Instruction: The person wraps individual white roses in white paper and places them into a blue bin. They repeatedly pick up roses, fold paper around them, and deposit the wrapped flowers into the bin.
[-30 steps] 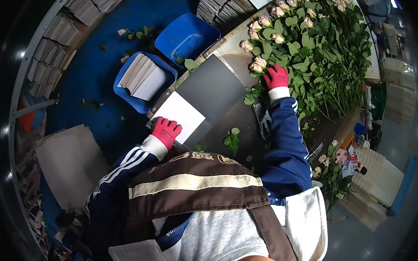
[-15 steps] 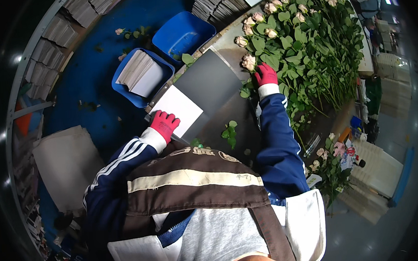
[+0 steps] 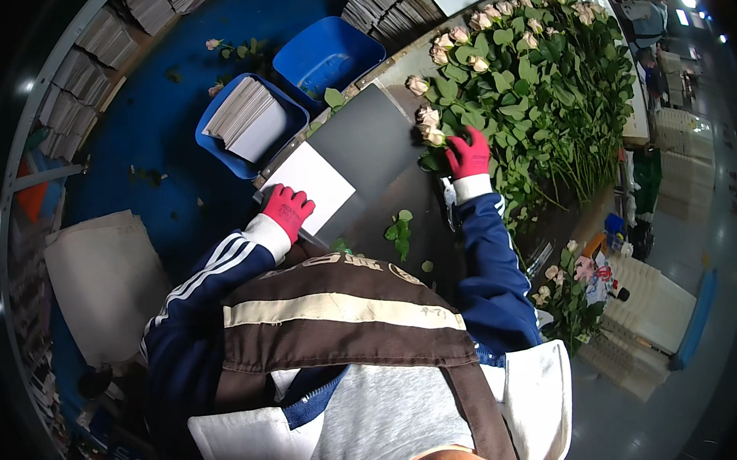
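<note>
My left hand (image 3: 287, 211), in a red glove with a white cuff, rests on the near-left edge of a white sheet (image 3: 319, 187), fingers slightly apart. The sheet lies on a dark grey board (image 3: 368, 133) on the worktable. On the right, my right hand (image 3: 469, 154), also red-gloved, has its fingers curled at a pale pink rose (image 3: 433, 135). They seem closed just below its bloom; the stem is hidden by the hand and leaves. Another rose bloom touches it from behind. A big heap of leafy roses (image 3: 529, 94) spreads beyond and right of this hand.
Left of the table stand a blue bin (image 3: 211, 143) holding stacked sheets and another blue bin (image 3: 328, 55). Loose leaves (image 3: 399, 236) lie near me on the tabletop. More flowers (image 3: 571, 293) stand at the right. Stacked paper fills the left shelf (image 3: 79, 58).
My right hand has drawn slightly back toward me, and a rose bloom now shows at its fingertips, nearer than the others. My left hand stays on the sheet's edge.
</note>
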Tool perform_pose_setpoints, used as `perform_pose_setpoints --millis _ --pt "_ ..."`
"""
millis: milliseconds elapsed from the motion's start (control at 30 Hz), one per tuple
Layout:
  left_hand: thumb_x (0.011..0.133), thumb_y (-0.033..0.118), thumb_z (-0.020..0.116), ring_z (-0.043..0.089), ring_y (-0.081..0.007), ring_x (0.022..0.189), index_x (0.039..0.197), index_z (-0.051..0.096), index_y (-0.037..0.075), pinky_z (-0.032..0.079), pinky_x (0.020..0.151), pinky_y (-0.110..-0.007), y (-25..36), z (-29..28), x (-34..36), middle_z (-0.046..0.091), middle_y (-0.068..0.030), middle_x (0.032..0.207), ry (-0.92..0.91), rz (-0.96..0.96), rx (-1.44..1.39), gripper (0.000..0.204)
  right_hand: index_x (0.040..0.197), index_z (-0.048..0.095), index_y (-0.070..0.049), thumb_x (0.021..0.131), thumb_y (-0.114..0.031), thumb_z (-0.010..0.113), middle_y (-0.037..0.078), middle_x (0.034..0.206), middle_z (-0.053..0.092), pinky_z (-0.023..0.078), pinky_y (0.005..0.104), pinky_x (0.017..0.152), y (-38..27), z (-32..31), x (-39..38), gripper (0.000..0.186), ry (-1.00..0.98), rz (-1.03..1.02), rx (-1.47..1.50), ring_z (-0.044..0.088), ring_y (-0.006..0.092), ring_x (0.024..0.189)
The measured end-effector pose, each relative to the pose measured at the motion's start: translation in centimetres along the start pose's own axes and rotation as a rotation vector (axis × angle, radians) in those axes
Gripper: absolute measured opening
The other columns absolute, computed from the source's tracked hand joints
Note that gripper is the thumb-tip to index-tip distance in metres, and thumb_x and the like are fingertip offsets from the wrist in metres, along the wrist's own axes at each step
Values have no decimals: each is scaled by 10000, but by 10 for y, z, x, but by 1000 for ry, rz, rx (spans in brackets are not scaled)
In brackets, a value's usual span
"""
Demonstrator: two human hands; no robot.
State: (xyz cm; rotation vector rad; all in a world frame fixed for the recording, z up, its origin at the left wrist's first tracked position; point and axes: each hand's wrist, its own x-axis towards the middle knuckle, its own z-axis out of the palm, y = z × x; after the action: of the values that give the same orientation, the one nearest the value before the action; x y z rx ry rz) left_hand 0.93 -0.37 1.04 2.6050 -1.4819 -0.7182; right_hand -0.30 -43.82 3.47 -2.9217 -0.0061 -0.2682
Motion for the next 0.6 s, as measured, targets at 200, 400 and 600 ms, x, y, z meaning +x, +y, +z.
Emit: perform_pose_setpoints --millis 200,400,600 --pt "600 222 749 494 -289 1063 1176 505 148 331 990 -458 -1 -2 0 534 -92 1116 -12 0 6 629 1040 663 -132 741 -188 703 157 1253 565 382 474 994 16 47 10 307 -82 81 -62 501 362 1161" --pt "614 219 724 501 -299 1057 1165 512 165 332 988 -467 -2 5 2 542 -89 1094 23 3 13 593 955 682 -146 696 -207 739 117 1095 600 366 519 989 10 31 29 272 -120 -16 -161 509 348 1090" --pt "616 211 715 505 -313 1047 1153 534 169 340 978 -477 -1 10 5 550 -88 1094 61 1 12 569 971 649 -65 698 -40 746 157 1054 601 475 419 853 -61 -57 10 291 211 1 462 572 387 983"
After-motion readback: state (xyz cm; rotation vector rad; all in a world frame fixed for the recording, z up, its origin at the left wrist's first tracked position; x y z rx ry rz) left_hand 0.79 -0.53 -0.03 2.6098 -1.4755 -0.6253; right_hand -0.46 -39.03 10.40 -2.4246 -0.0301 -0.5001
